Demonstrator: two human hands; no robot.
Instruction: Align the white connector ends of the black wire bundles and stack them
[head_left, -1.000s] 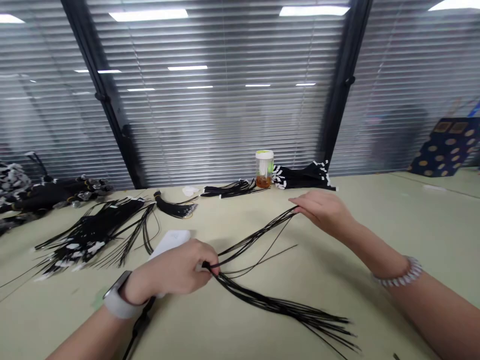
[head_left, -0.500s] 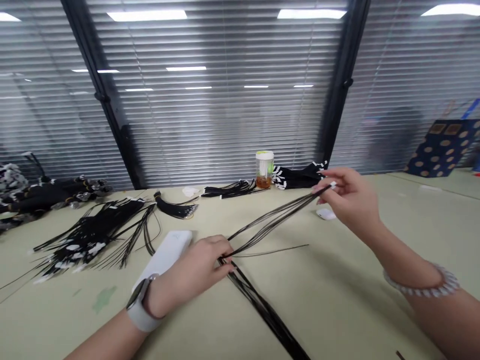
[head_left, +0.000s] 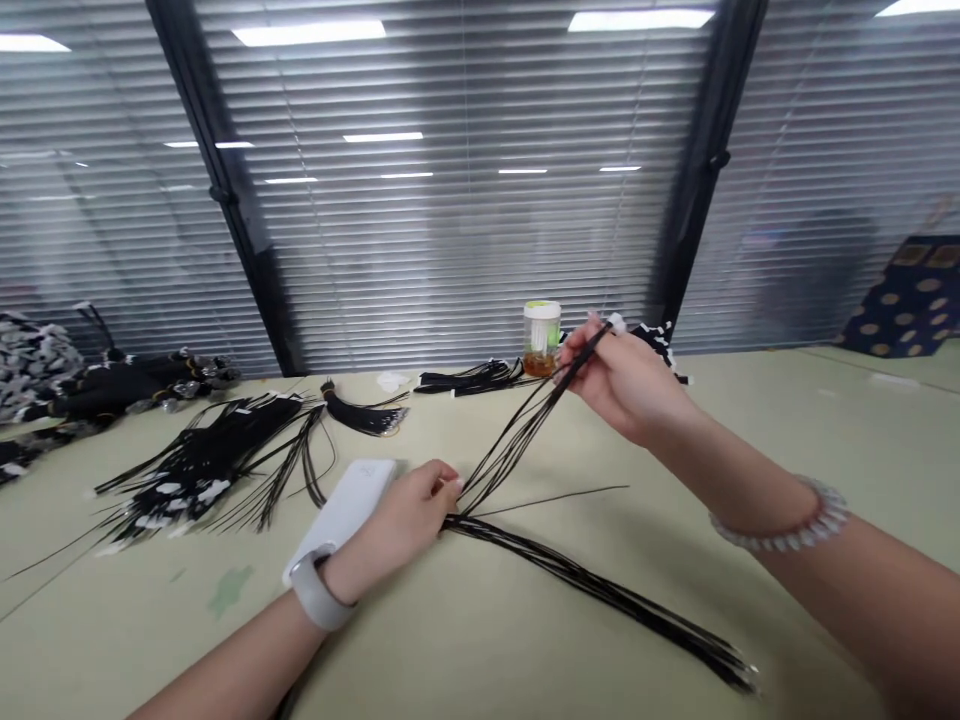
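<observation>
A bundle of thin black cords (head_left: pixel 600 592) lies across the pale green table (head_left: pixel 787 420), bent in the middle. My left hand (head_left: pixel 409 515), with a grey watch on the wrist, pinches the bundle at the bend and presses it to the table. My right hand (head_left: pixel 626 380), a bead bracelet on its wrist, is closed on the upper ends of the cords (head_left: pixel 517 440) and holds them raised above the table. One loose black cord (head_left: pixel 555 497) lies flat beside the bend.
A white oblong device (head_left: pixel 345 510) lies beside my left hand. A spread pile of black cords with white tags (head_left: pixel 195 465) covers the left side. A small jar with a green lid (head_left: pixel 541 338), more black bundles (head_left: pixel 472 377) and window blinds stand behind.
My right hand has lifted the upper cord ends higher and drawn them leftward toward the jar. The lower half of the bundle has swung out to the right across the table.
</observation>
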